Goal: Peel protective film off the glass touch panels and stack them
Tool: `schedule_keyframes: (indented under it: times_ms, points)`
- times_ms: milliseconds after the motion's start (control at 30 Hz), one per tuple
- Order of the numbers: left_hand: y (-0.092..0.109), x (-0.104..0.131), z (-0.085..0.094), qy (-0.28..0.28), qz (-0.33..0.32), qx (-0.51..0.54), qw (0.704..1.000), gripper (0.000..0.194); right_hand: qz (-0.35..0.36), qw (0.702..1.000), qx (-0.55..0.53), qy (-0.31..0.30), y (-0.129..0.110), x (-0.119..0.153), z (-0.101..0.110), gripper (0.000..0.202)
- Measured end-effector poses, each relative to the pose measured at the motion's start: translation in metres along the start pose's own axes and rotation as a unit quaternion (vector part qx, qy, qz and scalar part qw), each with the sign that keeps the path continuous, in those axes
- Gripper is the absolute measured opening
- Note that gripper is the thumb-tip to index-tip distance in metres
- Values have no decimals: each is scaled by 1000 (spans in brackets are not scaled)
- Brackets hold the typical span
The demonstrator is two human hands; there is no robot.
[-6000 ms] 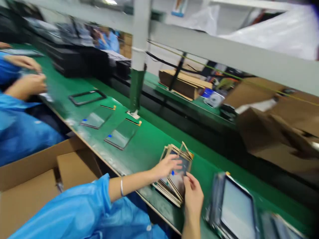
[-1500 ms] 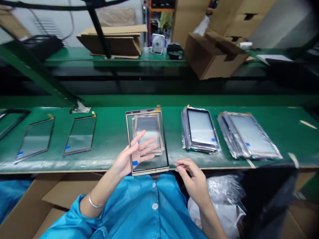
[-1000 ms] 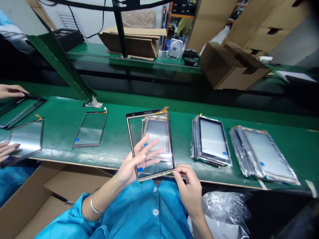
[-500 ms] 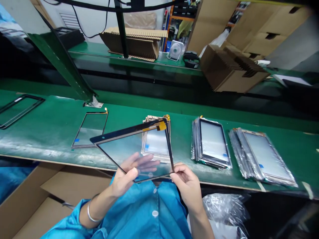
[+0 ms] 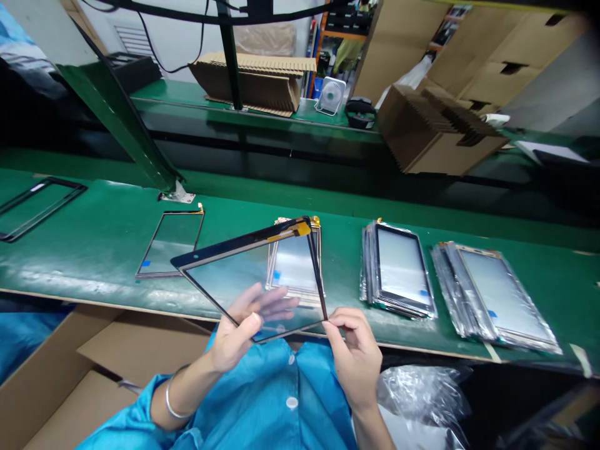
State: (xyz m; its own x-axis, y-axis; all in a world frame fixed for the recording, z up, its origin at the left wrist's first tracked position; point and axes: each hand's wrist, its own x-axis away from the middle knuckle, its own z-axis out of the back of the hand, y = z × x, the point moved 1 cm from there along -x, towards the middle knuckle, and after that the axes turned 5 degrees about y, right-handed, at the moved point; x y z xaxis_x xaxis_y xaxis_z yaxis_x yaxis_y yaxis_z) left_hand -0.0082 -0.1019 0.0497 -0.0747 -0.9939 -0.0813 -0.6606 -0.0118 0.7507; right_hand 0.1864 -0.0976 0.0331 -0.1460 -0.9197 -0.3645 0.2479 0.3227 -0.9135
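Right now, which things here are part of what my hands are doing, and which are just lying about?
In hand:
- black-framed clear glass panel, tilted, held by left hand and right hand
- gold-edged panel stack behind it

Lying about:
- single black-framed panel
- two film-wrapped screen stacks
- small white fan
- brown cardboard box

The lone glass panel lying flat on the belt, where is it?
Head view, left of centre: the lone glass panel lies on the green belt, left of the held panel.
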Motion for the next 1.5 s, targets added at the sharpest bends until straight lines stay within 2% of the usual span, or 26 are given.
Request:
schedule_keyframes:
  times_ms: [200, 433, 633, 733, 800, 867, 933, 1000, 1067, 1133, 1167, 1200, 1233, 1267, 1333, 1367, 1433, 1500]
  points:
    - [2, 4, -2, 0, -13, -9, 1000, 35, 12, 999, 25, -26, -3, -4, 0, 9]
    - [-1, 5, -1, -7, -21, 1, 1000, 36, 93, 991, 92, -28, -9, -9, -1, 13]
    - [-3, 1, -4, 37, -19, -2, 999, 36, 143, 983, 106, -48, -7, -8, -4, 16]
    - [-6, -7, -5, 73, -24, -21, 997, 37, 156, 979, 90, -93, -10, -5, -9, 17]
    - [-11, -13, -3, 81, -3, -27, 996, 37, 144, 977, 54, -149, -21, -9, -15, 16]
    - [-17, -18, 1, 75, 48, -10, 996, 37, 130, 968, 9, -214, -39, -25, -20, 14]
    - [-25, -20, 7, 59, 116, 33, 991, 37, 129, 960, -19, -248, -62, -55, -22, 12]
    - [-31, -20, 12, 40, 182, 89, 978, 40, 142, 968, -28, -203, -83, -95, -15, 12]
    - [-35, -18, 15, 22, 224, 139, 964, 49, 165, 982, -56, -77, -96, -131, -1, 13]
    - [-34, -18, 16, 14, 234, 166, 958, 58, 173, 979, -86, 67, -97, -148, 17, 13]
    - [-33, -18, 15, 17, 228, 169, 959, 59, 169, 975, -81, 117, -92, -145, 25, 13]
    - [-31, -19, 15, 27, 215, 166, 962, 57, 160, 976, -54, 138, -84, -136, 29, 12]
    - [-28, -21, 15, 41, 200, 158, 966, 53, 151, 979, -10, 135, -73, -121, 31, 11]
    - [-25, -22, 14, 59, 184, 149, 970, 49, 141, 985, 50, 88, -60, -102, 30, 10]
    - [-21, -26, 12, 91, 156, 135, 974, 43, 135, 982, 119, -66, -33, -59, 23, 4]
    - [-19, -27, 11, 99, 145, 132, 976, 41, 130, 976, 137, -106, -21, -39, 19, 9]
    - [-17, -29, 10, 99, 129, 134, 977, 39, 138, 968, 153, -142, -6, -10, 9, 21]
    - [-17, -29, 8, 88, 123, 137, 979, 38, 158, 963, 154, -158, -5, 1, 0, 19]
